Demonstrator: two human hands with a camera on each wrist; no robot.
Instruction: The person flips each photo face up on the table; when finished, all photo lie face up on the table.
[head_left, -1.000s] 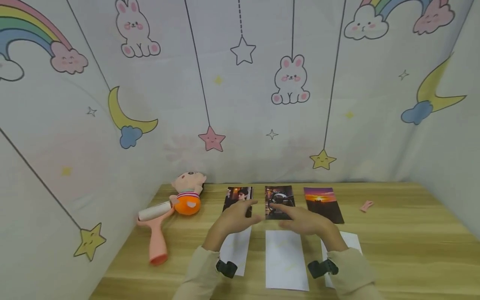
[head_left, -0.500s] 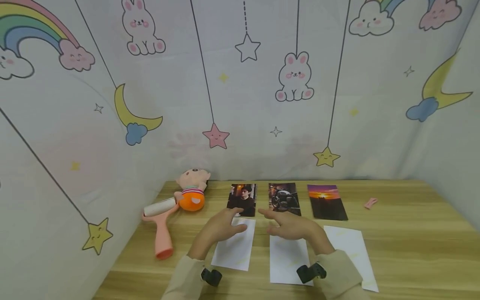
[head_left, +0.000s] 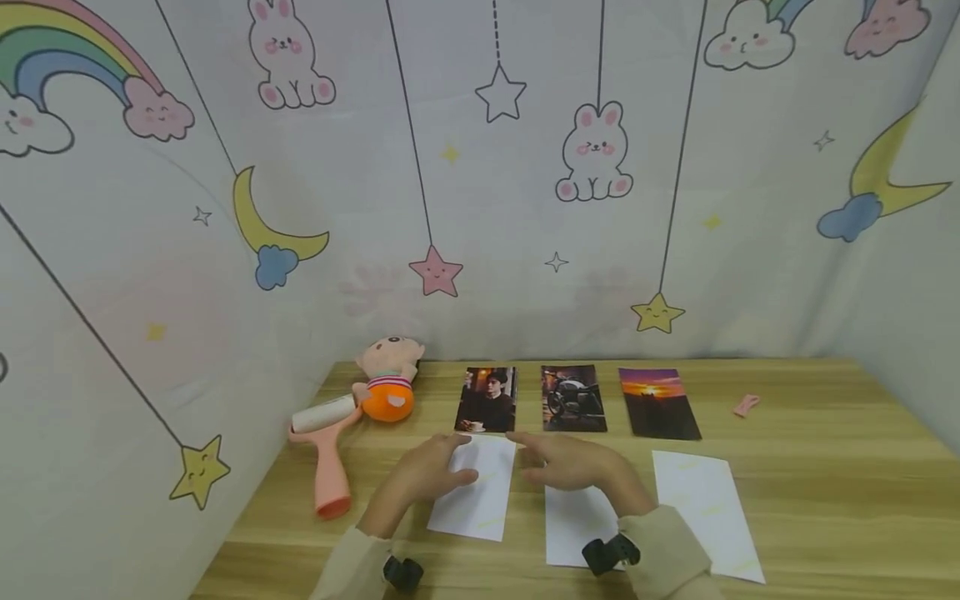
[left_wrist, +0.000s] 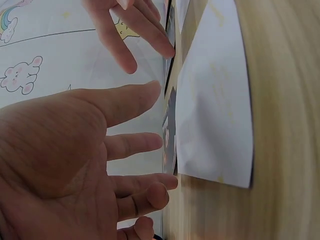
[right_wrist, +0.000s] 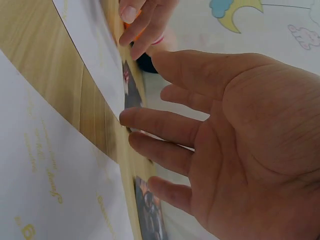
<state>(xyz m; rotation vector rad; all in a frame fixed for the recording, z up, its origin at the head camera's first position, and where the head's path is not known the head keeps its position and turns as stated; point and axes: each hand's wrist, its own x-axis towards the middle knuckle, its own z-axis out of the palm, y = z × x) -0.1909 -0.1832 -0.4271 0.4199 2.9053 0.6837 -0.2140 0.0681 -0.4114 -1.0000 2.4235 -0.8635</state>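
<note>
My left hand [head_left: 427,468] hovers over the left white sheet [head_left: 483,504], fingers spread and holding nothing. Above the upper part of the middle white sheet [head_left: 581,525] is my right hand [head_left: 573,461], its index finger reaching toward the left sheet's top corner. Both palms [left_wrist: 55,145] look bare in the wrist views. Faint yellow print shows on the sheets. Beyond them lie three photos in a row: a person in dark clothes [head_left: 487,400], a motorcycle [head_left: 573,398] and a sunset [head_left: 658,404]. A third white sheet [head_left: 708,512] lies at the right, apart from both hands.
At the left of the wooden table [head_left: 847,483] lies a pink lint roller [head_left: 330,467], next to a plush toy [head_left: 388,383] with orange bottoms. A small pink clip-like piece [head_left: 746,406] is on the right. A printed cloth [head_left: 510,217] closes off the back and sides.
Both hands have drawn back and to the left, off the photos and over the white sheets. The view has shifted slightly. The photos and sheets lie where they were.
</note>
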